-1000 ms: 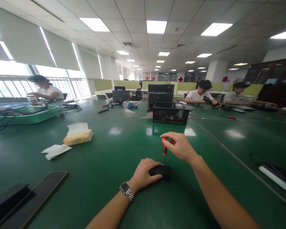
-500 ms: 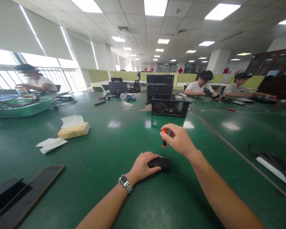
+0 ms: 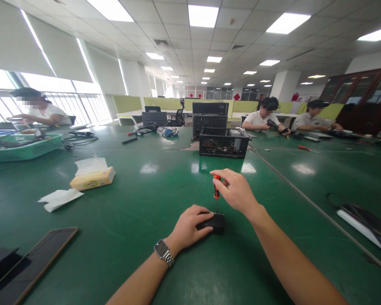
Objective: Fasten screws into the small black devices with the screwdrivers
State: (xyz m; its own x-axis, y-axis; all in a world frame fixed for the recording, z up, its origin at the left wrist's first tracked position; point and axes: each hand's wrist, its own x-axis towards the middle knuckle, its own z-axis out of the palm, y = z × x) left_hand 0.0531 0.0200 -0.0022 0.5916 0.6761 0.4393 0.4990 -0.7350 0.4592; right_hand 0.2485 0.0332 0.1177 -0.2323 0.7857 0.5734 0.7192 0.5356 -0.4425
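Note:
On the green tabletop lies a small black box, its exact kind unclear. My left hand, with a watch on the wrist, grips the box from its left side, thumb along the near face and fingers over the top. My right hand holds an orange and black screwdriver by its handle. The screwdriver stands upright, its thin shaft pointing down onto the top of the box. Whether a screw sits under the tip is too small to tell.
A tissue pack and a loose tissue lie left. A tablet-like slab is at near left, a green basket farther off. An open black computer case stands ahead. A white-edged device lies right. Several people sit beyond.
The whole view has shifted slightly with my head. My right fingers have changed pose on the screwdriver handle, the index finger straighter over its top. My left hand stays on the box.

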